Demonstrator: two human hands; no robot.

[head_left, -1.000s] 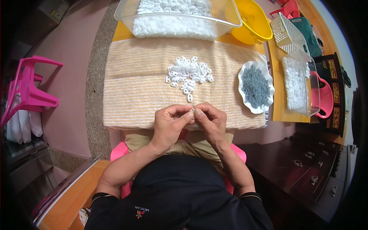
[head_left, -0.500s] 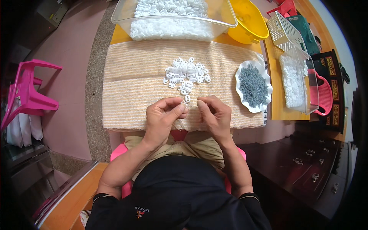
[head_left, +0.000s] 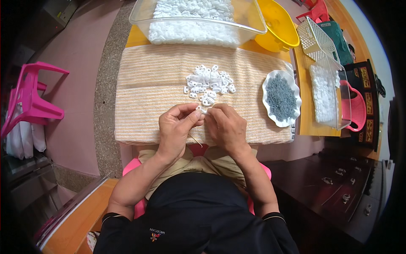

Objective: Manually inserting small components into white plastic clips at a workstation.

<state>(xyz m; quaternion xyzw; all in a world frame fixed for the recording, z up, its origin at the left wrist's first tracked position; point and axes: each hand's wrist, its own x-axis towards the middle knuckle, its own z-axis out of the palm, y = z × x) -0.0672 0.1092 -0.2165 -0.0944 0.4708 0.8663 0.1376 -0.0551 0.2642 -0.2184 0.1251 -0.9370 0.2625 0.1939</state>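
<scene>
Pinched between the thumb and fingers of my left hand (head_left: 174,129) is a small white plastic piece with holes (head_left: 198,109). A thin pale stick (head_left: 195,139) pokes out below that hand. My right hand (head_left: 228,127) is closed, its fingertips meeting the piece from the right; whatever lies inside them is hidden. Just beyond both hands, a loose pile of white two-holed plastic pieces (head_left: 209,80) lies on the striped towel (head_left: 146,97). To the right, a white scalloped dish (head_left: 265,91) holds many small grey pins (head_left: 280,97).
A clear tub (head_left: 249,31) of white pieces stands at the table's far side, beside a yellow basin (head_left: 277,23). On the right side table are another clear bin (head_left: 342,101) and a cream perforated basket (head_left: 311,38). A pink stool (head_left: 40,110) stands left.
My right hand has moved left, so its fingertips now meet those of my left hand at the white piece. The thin stick shows more. The view has shifted slightly.
</scene>
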